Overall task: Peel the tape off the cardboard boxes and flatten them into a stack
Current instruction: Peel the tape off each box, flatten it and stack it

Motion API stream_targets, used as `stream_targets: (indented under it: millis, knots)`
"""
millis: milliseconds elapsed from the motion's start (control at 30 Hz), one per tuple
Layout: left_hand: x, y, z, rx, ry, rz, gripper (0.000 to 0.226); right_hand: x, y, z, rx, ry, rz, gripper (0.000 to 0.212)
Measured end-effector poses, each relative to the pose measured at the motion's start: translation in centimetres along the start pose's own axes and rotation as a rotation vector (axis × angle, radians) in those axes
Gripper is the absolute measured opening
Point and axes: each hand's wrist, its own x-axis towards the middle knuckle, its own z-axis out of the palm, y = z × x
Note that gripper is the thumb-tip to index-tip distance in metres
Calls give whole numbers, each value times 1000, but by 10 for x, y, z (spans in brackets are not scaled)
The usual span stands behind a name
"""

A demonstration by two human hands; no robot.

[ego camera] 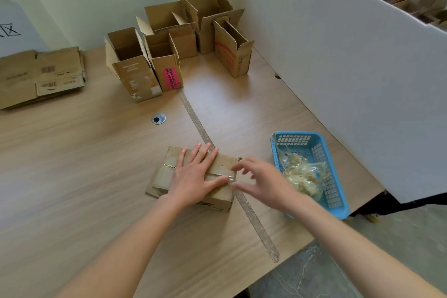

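- Wood desk (96, 152), taped box (169, 176) lying flat, long axis running away, leaning slightly right.
- Left hand (196, 174) pressing flat on it, fingers straight.
- Right hand (261, 181) blurry beside it, fingers loose, holding nothing.

We laid our left hand (193, 174) flat, fingers straight and spread, palm down. Our right hand (260, 182) hovered beside it, fingers loosely curled, blurred.

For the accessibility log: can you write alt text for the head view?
A person's left hand presses flat on a taped cardboard box on a wooden table, while the right hand reaches for the tape. A blue basket of peeled tape sits right; open boxes and a flattened stack lie behind.
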Motion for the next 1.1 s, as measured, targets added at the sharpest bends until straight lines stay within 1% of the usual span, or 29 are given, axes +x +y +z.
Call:
stream_targets:
  millis: [67, 167, 267, 333, 400, 500, 533, 567, 633, 700, 733, 800, 833, 933, 1000, 1100]
  knots:
    - [1, 1, 0, -42, -7, -14, 91, 4, -10, 22, 85, 29, 22, 32]
    - [2, -9, -5, -147, -76, 23, 85, 6, -11, 28, 42, 94, 45, 28]
    - [1, -17, -6, -169, -63, 103, 93, 9, -11, 24, 38, 139, 26, 13]
    - [-1, -18, -5, -161, -36, 124, 103, 11, -12, 23, 8, 168, 27, 7]
    - [-3, -18, -4, -140, -26, 133, 118, 11, -12, 24, -101, 160, -14, 8]
    - [-2, -11, -5, -93, -31, 125, 137, 6, -9, 26, -432, 89, -273, 6]
    - [-2, -7, -5, -66, -40, 123, 141, 5, -8, 26, -530, 71, -342, 10]
    - [-3, -3, -3, -38, -42, 121, 143, 6, -6, 26, -589, 76, -374, 13]
    - [-5, 3, 1, -32, -8, 96, 139, 11, -9, 26, -620, 93, -328, 16]
    - [-7, 4, 5, -61, 30, 79, 133, 13, -13, 33, -519, 111, -166, 19]
    - [-8, 3, 5, -71, 38, 89, 132, 14, -16, 37, -445, 146, -86, 17]
    - [-6, -2, 4, -75, 45, 130, 133, 14, -20, 43, -295, 179, 53, 4]
    - [-5, -4, 3, -78, 53, 143, 133, 14, -20, 44, -232, 186, 73, 3]
    - [-6, -6, 1, -69, 53, 149, 134, 12, -11, 39, -40, 256, 97, 9]
    - [-7, -5, 1, -64, 59, 145, 134, 8, -4, 34, 75, 237, 82, 10]
    - [-7, -3, 0, -58, 48, 136, 134, 6, -2, 30, 177, 144, 108, 32]
